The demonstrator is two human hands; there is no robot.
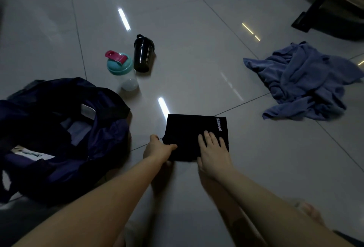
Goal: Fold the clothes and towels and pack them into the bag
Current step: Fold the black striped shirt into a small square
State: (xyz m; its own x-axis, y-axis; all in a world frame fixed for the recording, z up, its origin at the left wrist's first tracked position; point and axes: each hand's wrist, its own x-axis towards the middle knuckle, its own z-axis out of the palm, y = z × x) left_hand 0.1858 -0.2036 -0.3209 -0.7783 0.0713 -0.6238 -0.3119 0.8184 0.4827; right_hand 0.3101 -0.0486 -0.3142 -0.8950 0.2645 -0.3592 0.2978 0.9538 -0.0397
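A black garment (pixel 194 128) with a white "SPORTS" print lies folded into a small rectangle on the tiled floor in front of me. My left hand (pixel 158 147) pinches its near left edge, thumb on top. My right hand (pixel 213 149) lies flat on its near right part with the fingers straight. A dark navy bag (pixel 59 138) sits open on the floor to the left, with light fabric showing inside. A crumpled blue towel (pixel 303 81) lies on the floor at the right.
Two shaker bottles stand beyond the bag: a clear one with a teal and pink lid (pixel 121 69) and a black one (pixel 142 54). Black furniture legs (pixel 319 4) stand at the far right. My bare foot (pixel 311 212) shows at the lower right.
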